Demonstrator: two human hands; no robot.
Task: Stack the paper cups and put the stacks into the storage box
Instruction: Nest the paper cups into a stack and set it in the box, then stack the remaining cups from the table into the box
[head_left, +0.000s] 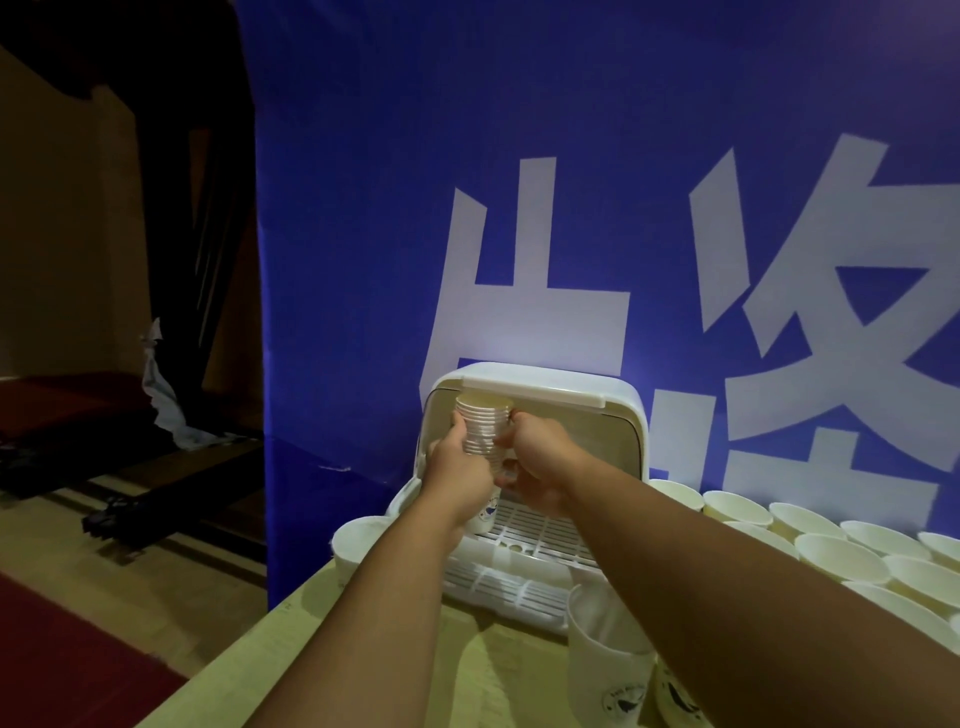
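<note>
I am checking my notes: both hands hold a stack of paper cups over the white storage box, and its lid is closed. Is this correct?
Not quite. The head view shows the lid raised open, not closed. The rest holds: left hand and right hand grip the stack of paper cups over the white storage box.

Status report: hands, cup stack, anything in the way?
Left hand and right hand grip the cup stack. Stack upright at the open storage box. Loose cups beside, none blocking.
</note>
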